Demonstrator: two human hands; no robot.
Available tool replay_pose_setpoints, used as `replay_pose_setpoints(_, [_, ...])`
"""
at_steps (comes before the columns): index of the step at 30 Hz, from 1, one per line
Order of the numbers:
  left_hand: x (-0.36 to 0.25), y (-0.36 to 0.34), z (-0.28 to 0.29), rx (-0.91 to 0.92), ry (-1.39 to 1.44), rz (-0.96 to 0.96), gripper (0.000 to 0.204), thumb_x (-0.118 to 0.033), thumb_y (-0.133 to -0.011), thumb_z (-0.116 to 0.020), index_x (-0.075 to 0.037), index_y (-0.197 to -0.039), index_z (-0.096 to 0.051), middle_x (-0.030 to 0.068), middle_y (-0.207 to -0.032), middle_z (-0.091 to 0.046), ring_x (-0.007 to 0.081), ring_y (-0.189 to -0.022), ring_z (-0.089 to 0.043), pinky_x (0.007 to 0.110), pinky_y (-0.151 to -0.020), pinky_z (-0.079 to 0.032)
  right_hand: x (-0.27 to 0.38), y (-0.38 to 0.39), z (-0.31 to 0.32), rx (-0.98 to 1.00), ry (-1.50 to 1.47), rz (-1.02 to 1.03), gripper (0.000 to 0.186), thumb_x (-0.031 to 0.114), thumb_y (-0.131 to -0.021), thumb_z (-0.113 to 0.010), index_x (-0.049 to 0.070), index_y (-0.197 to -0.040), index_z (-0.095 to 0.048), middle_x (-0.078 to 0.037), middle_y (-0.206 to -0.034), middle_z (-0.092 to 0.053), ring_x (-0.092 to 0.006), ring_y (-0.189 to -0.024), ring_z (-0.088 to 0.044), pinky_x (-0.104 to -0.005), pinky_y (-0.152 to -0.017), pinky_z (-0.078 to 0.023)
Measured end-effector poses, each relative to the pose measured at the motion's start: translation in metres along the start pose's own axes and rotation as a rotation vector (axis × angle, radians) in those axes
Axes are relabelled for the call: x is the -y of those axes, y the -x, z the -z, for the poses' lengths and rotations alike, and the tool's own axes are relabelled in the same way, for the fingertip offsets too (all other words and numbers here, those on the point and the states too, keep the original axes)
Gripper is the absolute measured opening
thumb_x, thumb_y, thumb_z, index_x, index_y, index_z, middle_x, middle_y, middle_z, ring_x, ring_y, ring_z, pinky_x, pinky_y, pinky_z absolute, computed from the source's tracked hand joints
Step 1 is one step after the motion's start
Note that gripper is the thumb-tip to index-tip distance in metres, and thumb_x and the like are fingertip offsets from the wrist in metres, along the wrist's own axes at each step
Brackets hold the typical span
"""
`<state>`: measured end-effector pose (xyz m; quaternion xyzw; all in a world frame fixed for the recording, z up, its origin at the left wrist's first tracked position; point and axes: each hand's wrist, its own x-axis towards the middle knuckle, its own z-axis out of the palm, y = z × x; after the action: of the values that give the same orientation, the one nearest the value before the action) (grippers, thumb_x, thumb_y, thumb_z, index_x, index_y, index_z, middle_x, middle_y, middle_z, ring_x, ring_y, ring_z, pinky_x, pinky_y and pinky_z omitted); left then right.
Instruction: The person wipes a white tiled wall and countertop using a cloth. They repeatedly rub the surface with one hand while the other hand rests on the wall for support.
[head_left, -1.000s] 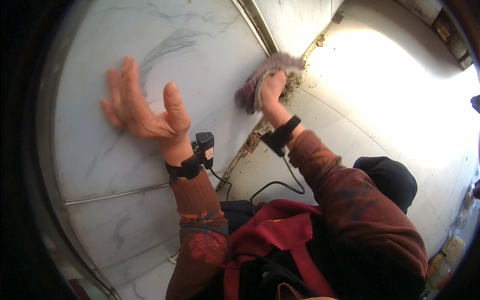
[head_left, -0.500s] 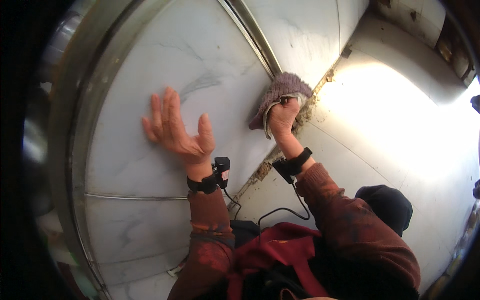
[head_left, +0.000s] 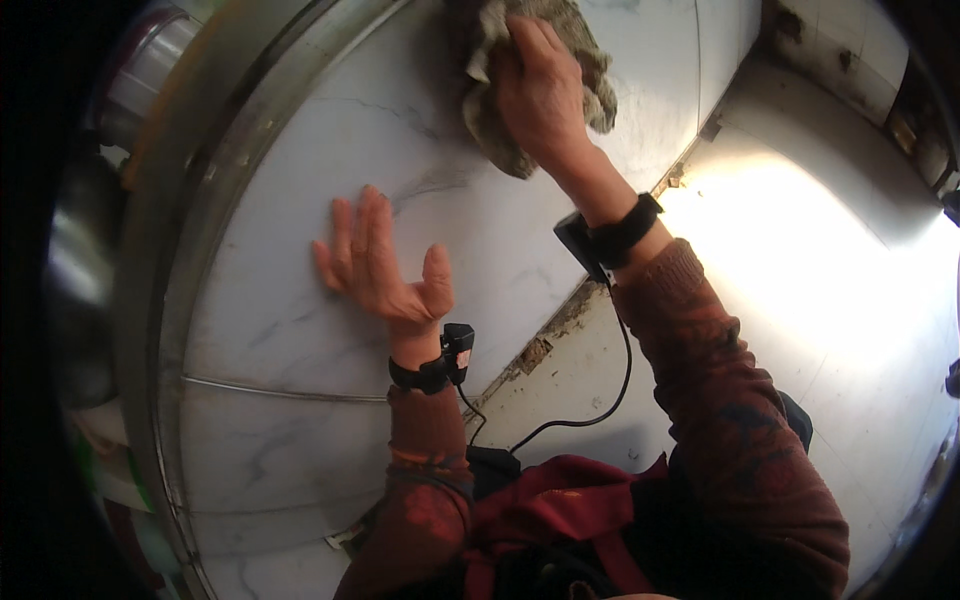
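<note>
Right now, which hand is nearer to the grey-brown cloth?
The right. The right hand grips the cloth itself; the left hand is apart from it, fingers spread over the marbled panel, toward the picture's lower left.

On your far left a shiny metallic object, above it a clear container, nearer you a metal edge strip, rightward a brightly lit pale surface
</note>
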<state>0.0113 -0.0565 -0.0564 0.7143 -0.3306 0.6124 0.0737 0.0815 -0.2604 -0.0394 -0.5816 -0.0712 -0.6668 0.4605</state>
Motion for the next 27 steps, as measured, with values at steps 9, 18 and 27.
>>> replay_pose_setpoints(9, [0.0,0.002,0.0,-0.014,-0.039,-0.005,0.057,-0.047,-0.091,-0.046,-0.001,-0.123,-0.056,0.0092,-0.12,-0.063,0.0289,-0.124,-0.049,0.045,-0.112,-0.013,-0.074,0.189,0.082,0.313,0.151,-0.662,0.044,0.009,-0.077,-0.066,0.007,-0.12,-0.056,-0.019,-0.115,-0.06,-0.0389,-0.106,-0.056,-0.0422,-0.09,-0.046])
replay_pose_setpoints(18, [-0.003,-0.002,-0.002,0.001,-0.086,-0.008,0.05,-0.037,-0.089,-0.05,-0.003,-0.125,-0.056,0.0067,-0.122,-0.062,0.0277,-0.125,-0.048,0.045,-0.112,-0.013,-0.13,0.276,0.115,0.77,0.509,-0.618,0.046,0.017,-0.086,-0.053,0.002,-0.129,-0.051,-0.022,-0.128,-0.052,-0.0378,-0.12,-0.048,-0.042,-0.104,-0.035])
replay_pose_setpoints(27, [-0.001,0.0,-0.016,0.041,0.05,0.003,0.045,-0.023,-0.088,-0.051,0.004,-0.125,-0.053,0.0156,-0.129,-0.055,0.0372,-0.132,-0.035,0.049,-0.111,-0.02,-0.042,0.112,0.032,0.703,0.015,-0.661,0.032,0.015,-0.077,-0.06,0.002,-0.106,-0.059,-0.021,-0.118,-0.054,-0.0393,-0.106,-0.049,-0.0454,-0.089,-0.04])
